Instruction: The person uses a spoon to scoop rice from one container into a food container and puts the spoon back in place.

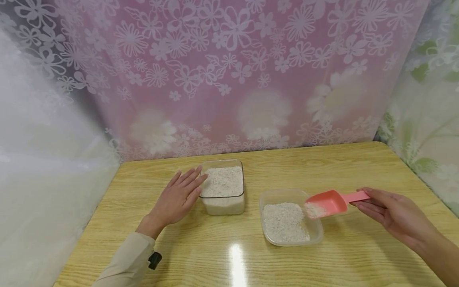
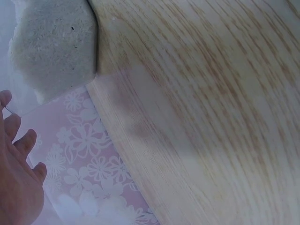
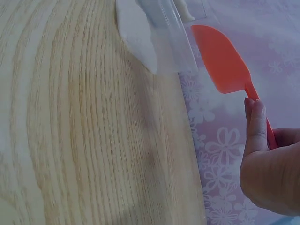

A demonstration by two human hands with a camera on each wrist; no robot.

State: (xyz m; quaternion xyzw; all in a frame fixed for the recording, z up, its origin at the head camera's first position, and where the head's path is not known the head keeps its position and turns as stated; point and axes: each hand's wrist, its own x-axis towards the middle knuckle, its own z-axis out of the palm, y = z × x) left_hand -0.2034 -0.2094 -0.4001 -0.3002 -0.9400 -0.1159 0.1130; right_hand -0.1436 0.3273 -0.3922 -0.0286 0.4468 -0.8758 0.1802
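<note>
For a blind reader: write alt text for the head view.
A right hand holds a pink scoop of rice over a shallow clear tub. The left hand rests flat against a fuller rice container on a wooden table.

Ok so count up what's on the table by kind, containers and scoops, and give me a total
Clear plastic containers with rice: 2, the deeper container touched by the left hand, and the shallow container.
Pink scoops: 1, the scoop held by the right hand over the shallow container's edge.
Total: 3
</note>
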